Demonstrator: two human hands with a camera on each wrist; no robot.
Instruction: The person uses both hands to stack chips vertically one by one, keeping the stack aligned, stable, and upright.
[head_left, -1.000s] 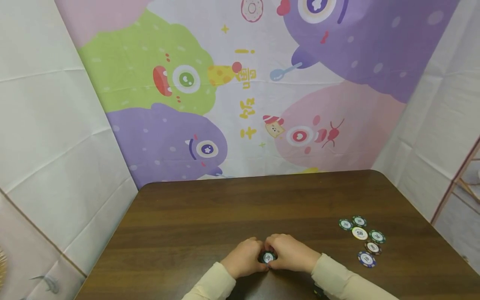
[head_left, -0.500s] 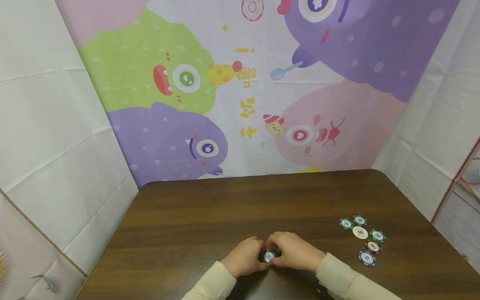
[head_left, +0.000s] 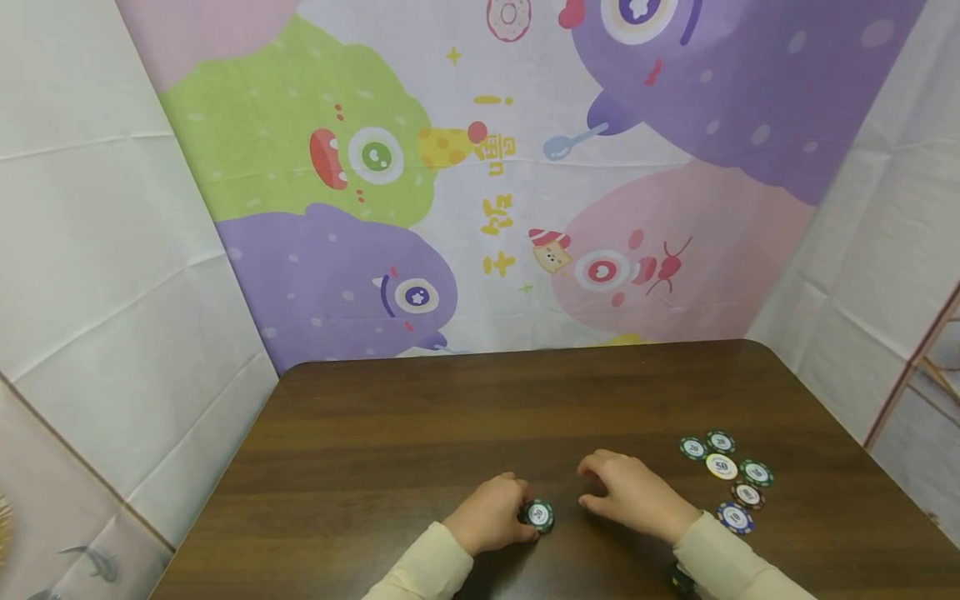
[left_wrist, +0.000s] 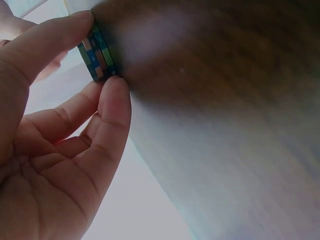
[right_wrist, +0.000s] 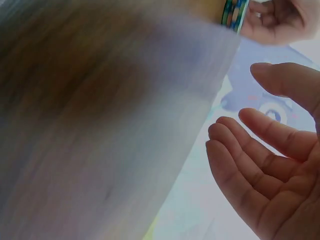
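Note:
A short stack of poker chips (head_left: 539, 516), a green-edged 20 on top, sits on the table near its front middle. My left hand (head_left: 491, 515) pinches the stack from its left side. In the left wrist view, thumb and fingertips meet the banded edges of the layered chips (left_wrist: 97, 54). My right hand (head_left: 633, 496) hovers to the right of the stack with nothing in it. Its fingers are loosely bent and spread from the thumb, as the right wrist view of this hand (right_wrist: 275, 170) confirms.
Several loose poker chips lie at the right: two green 20s (head_left: 693, 448) at the back, a yellow-rimmed 50 (head_left: 722, 467), another green one (head_left: 757, 473), a dark one (head_left: 748, 495) and a blue 10 (head_left: 736, 517). The brown table (head_left: 390, 417) ends at a cartoon-printed backdrop (head_left: 510, 317).
My right hand has let go of the chip stack and moved right, away from it, its fingers spreading. The left hand has stayed at the stack, whose top chip now shows fully.

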